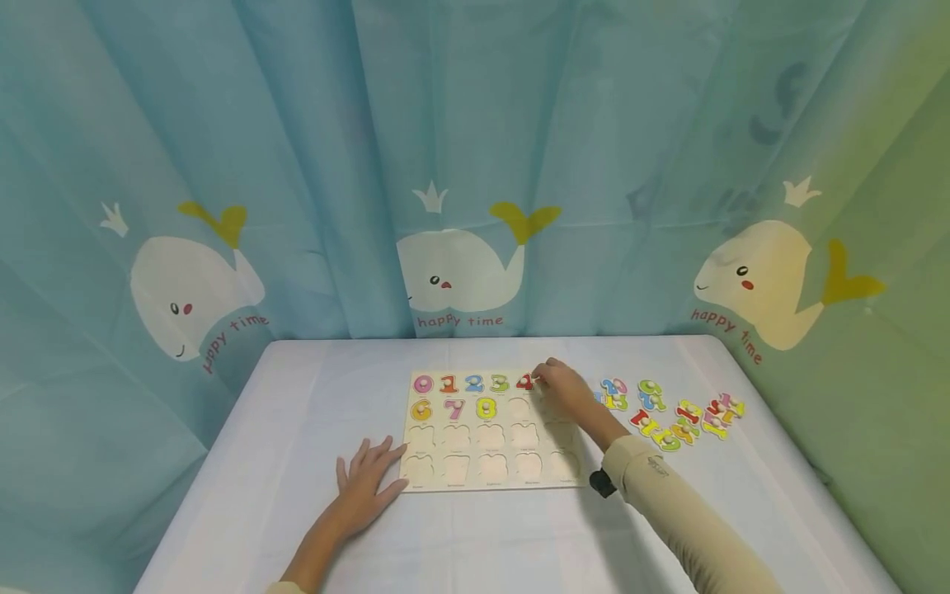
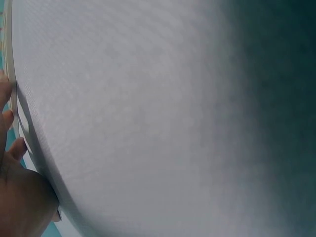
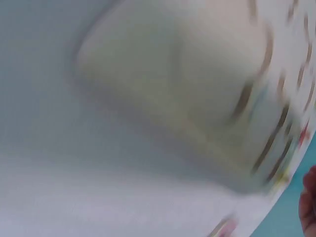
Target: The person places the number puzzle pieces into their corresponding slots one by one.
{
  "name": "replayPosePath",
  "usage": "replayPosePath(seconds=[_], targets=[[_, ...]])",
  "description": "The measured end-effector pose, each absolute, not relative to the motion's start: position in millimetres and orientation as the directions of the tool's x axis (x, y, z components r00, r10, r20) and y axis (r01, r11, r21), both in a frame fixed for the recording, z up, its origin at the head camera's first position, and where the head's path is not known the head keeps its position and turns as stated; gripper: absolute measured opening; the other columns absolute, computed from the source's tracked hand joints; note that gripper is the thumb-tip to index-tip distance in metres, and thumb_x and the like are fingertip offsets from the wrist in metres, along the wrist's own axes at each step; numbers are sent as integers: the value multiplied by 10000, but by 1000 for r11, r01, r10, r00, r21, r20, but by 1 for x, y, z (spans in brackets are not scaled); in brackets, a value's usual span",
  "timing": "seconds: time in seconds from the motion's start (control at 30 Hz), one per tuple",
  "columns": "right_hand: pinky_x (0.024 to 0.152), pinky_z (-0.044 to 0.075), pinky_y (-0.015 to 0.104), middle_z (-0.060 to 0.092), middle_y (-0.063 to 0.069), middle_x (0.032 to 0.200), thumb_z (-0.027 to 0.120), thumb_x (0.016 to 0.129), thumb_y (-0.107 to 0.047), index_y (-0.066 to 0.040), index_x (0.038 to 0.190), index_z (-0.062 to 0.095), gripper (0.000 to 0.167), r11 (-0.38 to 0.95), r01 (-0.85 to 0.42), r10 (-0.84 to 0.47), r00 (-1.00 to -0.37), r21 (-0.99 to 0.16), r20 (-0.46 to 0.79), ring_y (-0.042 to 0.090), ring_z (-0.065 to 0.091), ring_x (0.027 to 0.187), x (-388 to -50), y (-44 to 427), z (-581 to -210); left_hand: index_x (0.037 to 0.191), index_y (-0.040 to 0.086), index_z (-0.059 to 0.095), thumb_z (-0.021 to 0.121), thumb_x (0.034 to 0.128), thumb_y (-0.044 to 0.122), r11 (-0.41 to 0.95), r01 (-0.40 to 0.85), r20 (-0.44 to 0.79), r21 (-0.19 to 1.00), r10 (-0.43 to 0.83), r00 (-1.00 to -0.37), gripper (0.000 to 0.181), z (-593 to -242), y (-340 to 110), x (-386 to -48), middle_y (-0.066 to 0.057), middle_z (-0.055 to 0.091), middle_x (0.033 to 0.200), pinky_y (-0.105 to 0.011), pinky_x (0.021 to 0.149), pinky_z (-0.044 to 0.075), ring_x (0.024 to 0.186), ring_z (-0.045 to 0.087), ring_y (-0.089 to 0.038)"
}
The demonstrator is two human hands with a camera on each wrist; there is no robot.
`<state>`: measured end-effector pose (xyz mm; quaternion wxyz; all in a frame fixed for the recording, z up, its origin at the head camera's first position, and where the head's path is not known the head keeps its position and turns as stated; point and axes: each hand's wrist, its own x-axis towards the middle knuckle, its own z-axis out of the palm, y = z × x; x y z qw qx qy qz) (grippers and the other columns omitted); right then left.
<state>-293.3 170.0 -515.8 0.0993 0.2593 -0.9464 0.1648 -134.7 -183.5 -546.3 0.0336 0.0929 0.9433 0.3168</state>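
A wooden number puzzle board [image 1: 478, 488] lies on the white table. Coloured 0, 1, 2, 3 and red 4 [image 1: 524, 382] pieces sit along its top row. In the row below are an orange 6 [image 1: 420, 410], a pink 7 [image 1: 454, 408] and a yellow 8 [image 1: 486, 408]. My left hand [image 1: 364, 488] rests beside the board, fingers spread, fingertips at its left edge. Over the upper right corner is my right hand [image 1: 564, 388], fingers bent, fingertips close beside the 4. It covers the spot beneath, so whether it holds a piece is hidden. The right wrist view is blurred.
Loose number pieces [image 1: 665, 440] lie in scattered groups right of the board, some overlapping. Shallow recesses [image 1: 490, 436] fill the board's lower rows. A dark wrist device [image 1: 602, 484] hangs under the right sleeve. A blue whale-print curtain [image 1: 460, 124] stands behind the table.
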Motion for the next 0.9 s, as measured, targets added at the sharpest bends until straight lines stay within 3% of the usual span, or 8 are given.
replayPosePath(seconds=[0.13, 0.2, 0.33, 0.47, 0.57, 0.8, 0.9], targets=[[597, 505, 397, 595, 118, 798, 700, 797, 13, -1, 869, 673, 78, 905, -420, -376, -860, -62, 345, 266, 574, 704, -304, 210, -512, 1359, 146, 499, 609, 908, 328, 772, 168, 16, 613, 200, -980, 499, -547, -184, -135, -173, 368, 1446, -699, 978, -100, 1358, 107, -470], [591, 501, 421, 592, 149, 808, 713, 791, 2, 18, 866, 661, 92, 943, -333, -309, -893, -18, 326, 291, 568, 699, -308, 230, -508, 1351, 139, 506, 611, 907, 319, 765, 179, 33, 618, 202, -979, 491, -546, -184, -135, -181, 376, 1438, -705, 972, -97, 1352, 115, -478], [648, 499, 485, 549, 213, 826, 704, 819, -35, 88, 893, 598, 179, 991, -120, -110, -980, -52, 167, 358, 560, 754, -305, 266, -502, 1347, 139, 508, 604, 909, 326, 765, 182, 32, 618, 207, -978, 486, -545, -184, -135, -181, 377, 1437, -703, 973, -102, 1353, 114, -478], [718, 483, 513, 502, 257, 836, 656, 856, -35, 149, 944, 543, 234, 997, 40, 40, -999, -62, 4, 399, 537, 814, -296, 291, -503, 1352, 140, 507, 605, 911, 326, 769, 177, 24, 615, 206, -978, 489, -544, -183, -134, -176, 375, 1441, -702, 976, -97, 1355, 116, -475], [696, 488, 513, 504, 266, 811, 634, 860, -3, 171, 942, 540, 214, 993, 60, 58, -998, -102, -27, 402, 539, 785, -289, 305, -508, 1349, 134, 509, 614, 907, 310, 768, 180, 32, 615, 204, -978, 487, -545, -184, -135, -179, 380, 1437, -706, 974, -91, 1351, 124, -479], [739, 502, 506, 500, 265, 809, 756, 702, 82, 178, 958, 513, 365, 991, -2, -10, -998, -136, -61, 386, 550, 783, -282, 318, -517, 1354, 144, 503, 604, 910, 334, 780, 177, 15, 601, 210, -978, 493, -547, -184, -136, -172, 380, 1439, -713, 975, -73, 1352, 131, -481], [743, 504, 497, 506, 275, 809, 747, 697, 104, 191, 956, 510, 361, 989, -17, -24, -999, -150, -47, 392, 558, 789, -283, 318, -518, 1353, 144, 504, 604, 909, 339, 784, 176, 18, 595, 206, -978, 496, -547, -184, -135, -169, 384, 1437, -713, 976, -68, 1350, 138, -480]])
